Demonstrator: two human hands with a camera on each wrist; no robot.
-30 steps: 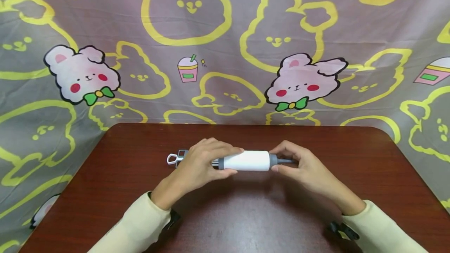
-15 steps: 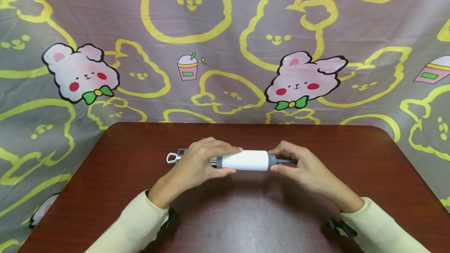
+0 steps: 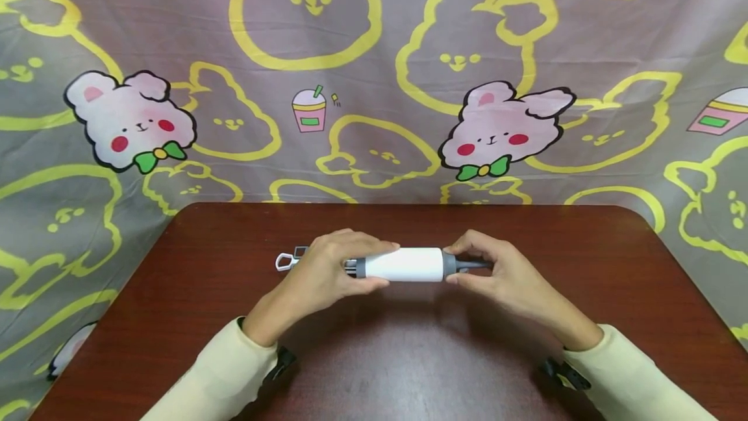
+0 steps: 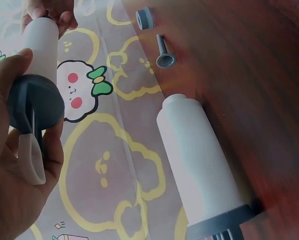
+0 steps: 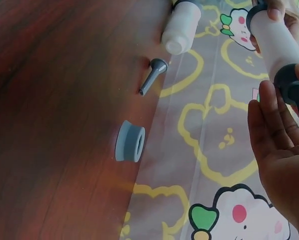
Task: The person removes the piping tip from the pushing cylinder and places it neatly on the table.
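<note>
1. cream sleeves [image 3: 216, 379] come in over the near edge of the dark red-brown table [image 3: 409, 369]; a dark strap shows at each wrist.
2. just beyond, near the middle of the table, both hands carry a white tube [image 3: 409, 264] lengthwise, left to right, lifted a little off the wood; held at both ends like this, it probably stays level and can be turned.
3. the left hand [image 3: 327, 271] is curled round the tube's grey end collar [image 4: 37, 105]; the thumb lies along the near side and the fingers wrap over the top; a white strip sticks out past the collar under the palm, and its role is unclear.
4. the right hand [image 3: 499, 275] pinches the other end, fingertips closed on the grey cap [image 5: 289, 82] and the thin dark nozzle [image 3: 470, 266] that runs from it; judging by the fingertip hold, this hand is placed to twist or steady the small part while the left one braces the body.
5. behind the left hand, toward the far left of the table, a white ring handle [image 3: 284, 262] with a grey piece beside it peeks out.
6. the wrist views show a second white tube [image 4: 199, 165] with a grey base lying on the wood, and past its open end a small grey nozzle [image 5: 152, 75] and a grey ring [image 5: 129, 141], apart from each other.
7. farthest, a mauve cloth [image 3: 374, 76] printed with yellow rabbit outlines and pink rabbits hangs behind the far edge.
</note>
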